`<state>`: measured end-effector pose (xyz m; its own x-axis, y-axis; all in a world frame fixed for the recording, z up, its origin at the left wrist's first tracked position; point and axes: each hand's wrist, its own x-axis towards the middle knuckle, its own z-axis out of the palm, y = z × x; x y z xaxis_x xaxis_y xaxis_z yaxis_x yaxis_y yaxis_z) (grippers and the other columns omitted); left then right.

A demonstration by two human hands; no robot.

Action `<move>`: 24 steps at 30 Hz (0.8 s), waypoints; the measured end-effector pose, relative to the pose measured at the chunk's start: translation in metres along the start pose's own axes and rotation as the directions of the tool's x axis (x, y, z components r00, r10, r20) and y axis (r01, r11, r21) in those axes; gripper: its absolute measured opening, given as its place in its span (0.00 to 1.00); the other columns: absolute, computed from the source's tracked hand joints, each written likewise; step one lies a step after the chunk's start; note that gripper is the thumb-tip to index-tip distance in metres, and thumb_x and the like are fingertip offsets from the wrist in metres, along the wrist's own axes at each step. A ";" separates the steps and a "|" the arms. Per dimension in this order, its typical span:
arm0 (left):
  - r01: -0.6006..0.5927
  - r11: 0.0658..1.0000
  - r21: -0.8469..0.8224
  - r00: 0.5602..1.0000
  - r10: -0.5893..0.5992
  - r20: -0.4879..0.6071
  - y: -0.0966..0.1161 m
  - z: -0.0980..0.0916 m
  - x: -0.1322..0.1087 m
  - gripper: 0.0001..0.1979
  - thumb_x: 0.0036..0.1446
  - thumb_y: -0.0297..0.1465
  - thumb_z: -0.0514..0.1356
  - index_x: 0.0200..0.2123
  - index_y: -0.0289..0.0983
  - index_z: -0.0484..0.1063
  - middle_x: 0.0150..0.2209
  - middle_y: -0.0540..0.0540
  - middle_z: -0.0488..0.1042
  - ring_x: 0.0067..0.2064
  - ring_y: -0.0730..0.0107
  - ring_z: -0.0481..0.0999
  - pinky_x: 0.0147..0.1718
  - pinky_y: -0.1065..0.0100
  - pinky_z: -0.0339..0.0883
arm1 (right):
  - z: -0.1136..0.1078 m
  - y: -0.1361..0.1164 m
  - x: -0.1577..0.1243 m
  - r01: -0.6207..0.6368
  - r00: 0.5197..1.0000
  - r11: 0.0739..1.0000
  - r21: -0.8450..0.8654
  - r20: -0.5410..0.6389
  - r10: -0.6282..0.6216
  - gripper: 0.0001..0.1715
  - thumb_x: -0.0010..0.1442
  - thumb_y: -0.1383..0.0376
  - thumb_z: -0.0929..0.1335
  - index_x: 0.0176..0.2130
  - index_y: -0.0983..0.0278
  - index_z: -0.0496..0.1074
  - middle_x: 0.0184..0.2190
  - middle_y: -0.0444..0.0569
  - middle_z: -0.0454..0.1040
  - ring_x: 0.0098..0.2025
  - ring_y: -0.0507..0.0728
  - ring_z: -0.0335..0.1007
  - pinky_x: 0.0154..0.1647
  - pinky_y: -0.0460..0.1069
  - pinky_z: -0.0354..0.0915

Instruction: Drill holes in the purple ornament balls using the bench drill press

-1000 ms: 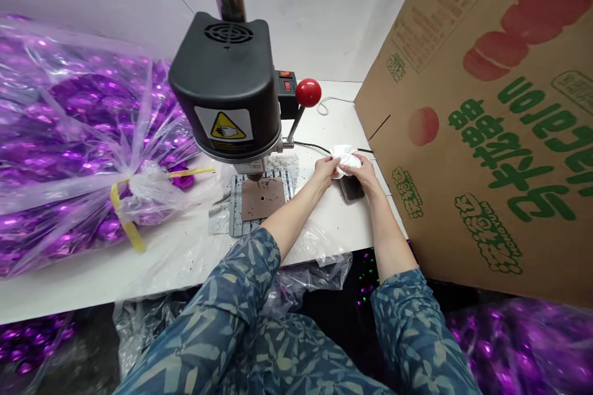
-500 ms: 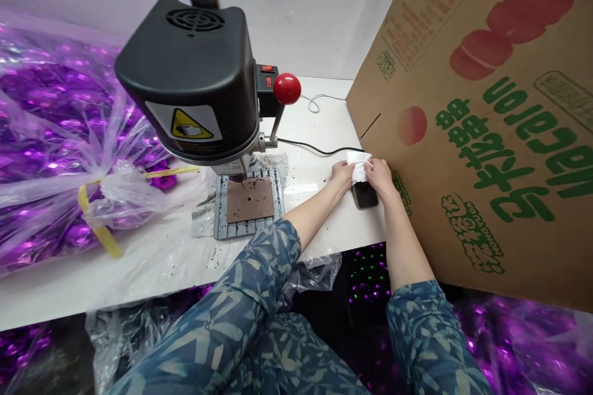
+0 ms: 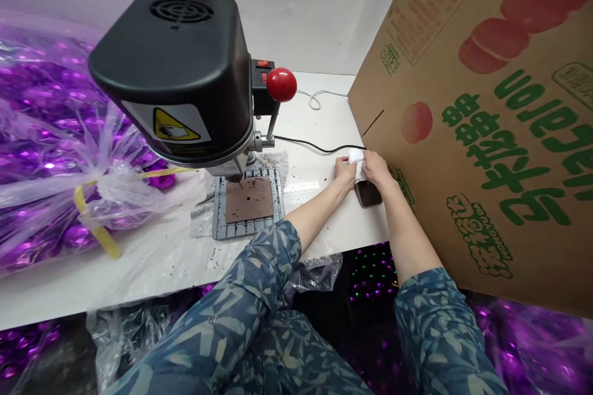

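Note:
Between my two hands is a white tissue (image 3: 356, 163), crumpled and partly covered by fingers. My left hand (image 3: 345, 171) pinches its left side, and my right hand (image 3: 374, 168) is closed on its right side. Just below the tissue, a dark phone (image 3: 369, 194) lies on the white table. To the left stands a black drill press (image 3: 185, 74) with a red ball-ended lever (image 3: 281, 84). Under its bit, a brown board (image 3: 250, 200) with one hole rests on the grey slotted base (image 3: 220, 229), dotted with dark shavings.
A large cardboard box (image 3: 454, 154) rises close beside my right arm. Clear plastic bags of shiny purple balls (image 3: 50, 117) crowd the left side. A black cable (image 3: 319, 149) runs behind my hands. Plastic wrap (image 3: 319, 271) hangs at the table's front edge.
The tissue is bunched narrower between my hands, and my right hand has shifted slightly up and left over it. The camera view has moved a little; the drill press stays in place.

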<state>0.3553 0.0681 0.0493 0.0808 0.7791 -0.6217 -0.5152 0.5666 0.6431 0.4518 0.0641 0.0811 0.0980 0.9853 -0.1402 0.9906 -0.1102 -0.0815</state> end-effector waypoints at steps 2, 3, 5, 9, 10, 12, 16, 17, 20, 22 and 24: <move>0.002 1.000 -0.005 1.000 -0.002 0.006 0.000 0.001 -0.001 0.30 0.58 0.16 0.68 0.62 0.35 0.71 0.35 0.48 0.80 0.34 0.71 0.81 0.42 0.69 0.77 | -0.006 0.005 0.003 -0.053 0.998 0.998 0.041 0.020 0.052 0.32 0.68 0.48 0.69 0.61 0.66 0.70 0.59 0.56 0.73 0.61 0.56 0.72 0.64 0.59 0.76; -0.004 1.000 -0.014 1.000 0.004 0.018 0.000 0.000 -0.002 0.34 0.58 0.16 0.67 0.66 0.36 0.68 0.36 0.47 0.81 0.34 0.71 0.81 0.42 0.69 0.78 | -0.009 0.007 0.005 -0.073 0.997 0.995 0.061 0.032 0.071 0.32 0.68 0.48 0.69 0.61 0.66 0.70 0.59 0.56 0.73 0.60 0.56 0.73 0.64 0.59 0.76; -0.038 0.998 -0.044 0.996 0.042 0.076 0.001 -0.002 -0.005 0.41 0.60 0.15 0.64 0.74 0.39 0.60 0.37 0.48 0.82 0.35 0.72 0.82 0.43 0.69 0.79 | -0.014 0.010 0.007 -0.090 0.995 0.991 0.095 0.055 0.085 0.32 0.68 0.49 0.69 0.62 0.66 0.69 0.58 0.56 0.73 0.60 0.56 0.73 0.64 0.59 0.76; -0.118 0.993 0.000 0.970 0.116 0.216 0.001 -0.007 -0.008 0.36 0.63 0.14 0.59 0.72 0.39 0.67 0.39 0.47 0.83 0.37 0.74 0.82 0.48 0.69 0.77 | -0.018 0.014 0.006 -0.084 0.990 0.987 0.139 0.123 0.067 0.32 0.68 0.48 0.68 0.61 0.66 0.70 0.59 0.56 0.73 0.61 0.56 0.72 0.64 0.59 0.76; -0.120 0.992 0.044 0.970 0.108 0.216 0.000 -0.007 -0.007 0.32 0.63 0.15 0.59 0.68 0.37 0.71 0.40 0.46 0.83 0.38 0.74 0.82 0.49 0.69 0.77 | -0.018 0.015 0.005 -0.085 0.987 0.986 0.145 0.146 0.063 0.31 0.68 0.48 0.68 0.61 0.66 0.70 0.59 0.56 0.73 0.61 0.56 0.72 0.64 0.58 0.76; -0.106 0.987 0.117 0.978 0.083 0.189 0.000 -0.006 -0.004 0.27 0.63 0.16 0.61 0.64 0.33 0.75 0.41 0.44 0.84 0.39 0.72 0.82 0.49 0.69 0.77 | -0.020 0.018 0.005 -0.093 0.978 0.985 0.149 0.198 0.062 0.31 0.68 0.48 0.68 0.60 0.66 0.71 0.59 0.55 0.73 0.61 0.56 0.72 0.64 0.58 0.76; -0.084 0.976 0.201 0.982 0.047 0.182 0.003 -0.005 0.003 0.23 0.55 0.15 0.66 0.55 0.29 0.78 0.37 0.43 0.83 0.41 0.64 0.83 0.47 0.66 0.76 | -0.027 0.020 0.012 -0.120 0.949 0.985 0.127 0.304 0.077 0.31 0.68 0.48 0.69 0.60 0.67 0.71 0.58 0.55 0.74 0.60 0.56 0.73 0.63 0.58 0.76; -0.083 0.970 0.230 0.982 0.041 0.184 0.004 -0.006 0.004 0.23 0.52 0.13 0.67 0.52 0.29 0.78 0.36 0.43 0.83 0.42 0.62 0.83 0.48 0.64 0.75 | -0.029 0.019 0.015 -0.127 0.942 0.985 0.117 0.325 0.083 0.31 0.68 0.48 0.69 0.60 0.67 0.71 0.58 0.55 0.74 0.60 0.56 0.73 0.63 0.58 0.76; -0.105 0.946 0.308 0.984 0.054 0.169 0.005 -0.009 0.003 0.25 0.42 0.10 0.68 0.44 0.33 0.78 0.38 0.42 0.82 0.50 0.52 0.83 0.53 0.61 0.73 | -0.033 0.014 0.023 -0.135 0.926 0.987 0.086 0.365 0.095 0.31 0.68 0.48 0.69 0.60 0.66 0.71 0.58 0.55 0.74 0.60 0.56 0.73 0.63 0.58 0.76; -0.152 0.919 0.365 0.984 0.105 0.145 0.005 -0.010 0.001 0.26 0.38 0.10 0.69 0.40 0.37 0.77 0.47 0.40 0.82 0.58 0.49 0.80 0.58 0.61 0.71 | -0.035 0.011 0.026 -0.131 0.921 0.989 0.070 0.379 0.095 0.31 0.68 0.48 0.69 0.60 0.66 0.71 0.58 0.55 0.74 0.60 0.56 0.72 0.64 0.58 0.76; -0.209 0.867 0.453 0.977 0.169 0.128 0.005 -0.009 0.000 0.26 0.38 0.12 0.70 0.40 0.39 0.75 0.56 0.38 0.78 0.63 0.48 0.76 0.60 0.62 0.69 | -0.037 0.008 0.027 -0.127 0.917 0.990 0.058 0.386 0.095 0.31 0.68 0.48 0.69 0.60 0.66 0.71 0.58 0.55 0.74 0.60 0.56 0.72 0.64 0.58 0.76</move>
<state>0.3449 0.0689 0.0485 0.1014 0.8915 -0.4415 -0.0773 0.4495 0.8899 0.4662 0.0947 0.1129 0.1467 0.8429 -0.5176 0.9630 -0.2414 -0.1202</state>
